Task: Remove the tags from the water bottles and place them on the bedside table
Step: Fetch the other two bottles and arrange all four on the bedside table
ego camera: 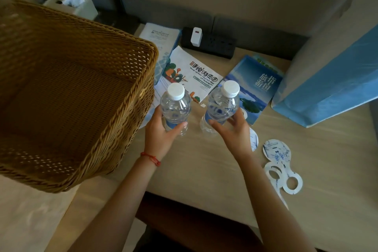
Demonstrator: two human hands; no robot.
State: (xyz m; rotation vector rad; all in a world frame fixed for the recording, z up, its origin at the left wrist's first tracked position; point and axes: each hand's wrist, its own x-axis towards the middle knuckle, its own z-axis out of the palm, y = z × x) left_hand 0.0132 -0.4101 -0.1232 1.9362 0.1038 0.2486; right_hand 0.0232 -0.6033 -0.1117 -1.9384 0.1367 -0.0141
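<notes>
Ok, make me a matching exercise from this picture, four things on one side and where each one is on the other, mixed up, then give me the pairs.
Things
1. wicker basket
2. paper tags
3. white charger
4. blue paper bag

Places
A. plugged into the black power strip at the back of the table
B. standing at the table's right edge
C. flat on the table, right of the right hand
D. far left, beside the left hand

Pairs: 1-D, 2-C, 3-A, 4-B
</notes>
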